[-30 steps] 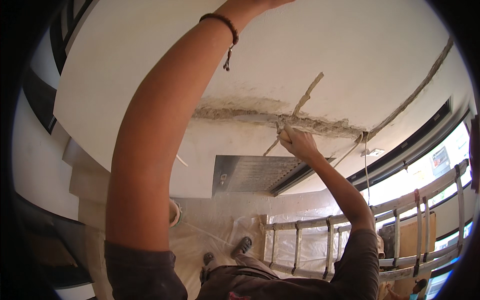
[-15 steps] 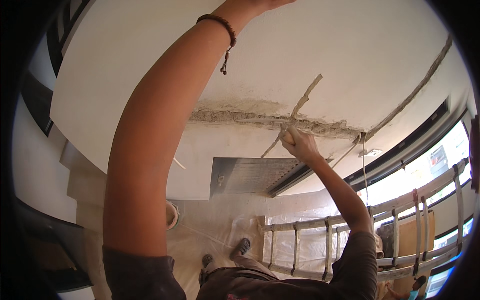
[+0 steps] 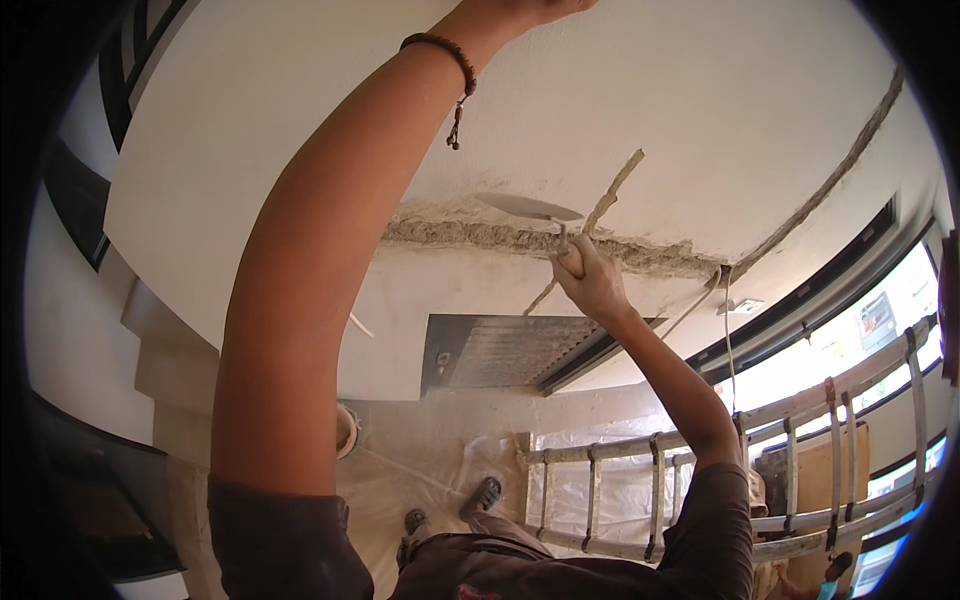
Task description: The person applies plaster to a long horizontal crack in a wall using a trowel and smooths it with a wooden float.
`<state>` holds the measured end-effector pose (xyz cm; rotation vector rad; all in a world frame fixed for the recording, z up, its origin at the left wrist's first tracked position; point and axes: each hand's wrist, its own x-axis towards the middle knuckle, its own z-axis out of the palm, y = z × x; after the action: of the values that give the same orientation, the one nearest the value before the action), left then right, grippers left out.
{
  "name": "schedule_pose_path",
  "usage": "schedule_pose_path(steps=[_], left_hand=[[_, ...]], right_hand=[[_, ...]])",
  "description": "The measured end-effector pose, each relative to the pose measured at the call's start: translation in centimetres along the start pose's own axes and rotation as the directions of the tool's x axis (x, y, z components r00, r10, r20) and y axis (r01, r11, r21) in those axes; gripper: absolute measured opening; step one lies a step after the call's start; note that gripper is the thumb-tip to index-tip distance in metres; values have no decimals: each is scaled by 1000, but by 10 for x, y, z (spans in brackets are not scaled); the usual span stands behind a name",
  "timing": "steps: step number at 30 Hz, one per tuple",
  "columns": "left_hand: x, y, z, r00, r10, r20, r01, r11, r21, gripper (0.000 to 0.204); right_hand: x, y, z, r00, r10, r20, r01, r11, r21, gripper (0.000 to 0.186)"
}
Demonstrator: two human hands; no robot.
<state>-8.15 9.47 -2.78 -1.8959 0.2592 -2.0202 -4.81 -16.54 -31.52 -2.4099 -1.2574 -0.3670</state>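
Note:
My right hand (image 3: 592,282) is closed round the handle of a pointed trowel (image 3: 528,207). Its thin metal blade points left, level with the upper edge of a rough grey groove (image 3: 470,235) cut across the white wall (image 3: 520,110). Whether the blade touches the wall, I cannot tell. Reaching up past the groove, my left hand (image 3: 545,8) is at the top edge of the view, its fingers mostly cut off. A braided bracelet hangs from that wrist. A short filled channel (image 3: 614,192) slants up from the groove, close to the trowel.
A metal ladder (image 3: 655,495) stands at the lower right. Below the groove is a recessed dark-framed opening (image 3: 490,350). A bucket (image 3: 347,430) stands on the floor by my left arm, near plastic sheeting (image 3: 590,475). A cable (image 3: 730,345) hangs at right; another person (image 3: 835,572) is far below.
The trowel has moved up from the groove, and its blade has turned so that more of it shows. My left arm has shifted slightly right.

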Motion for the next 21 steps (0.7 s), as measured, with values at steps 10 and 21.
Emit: schedule_pose_path(steps=[10,21], left_hand=[[-12,-22,-16,998,-14,69,8,996,88,56],[-15,-10,20,998,-51,-33,50,998,-24,55]], right_hand=[[29,-2,21,983,-46,179,67,991,-112,31],[6,-149,157,947,-45,319,-81,924,373,46]])
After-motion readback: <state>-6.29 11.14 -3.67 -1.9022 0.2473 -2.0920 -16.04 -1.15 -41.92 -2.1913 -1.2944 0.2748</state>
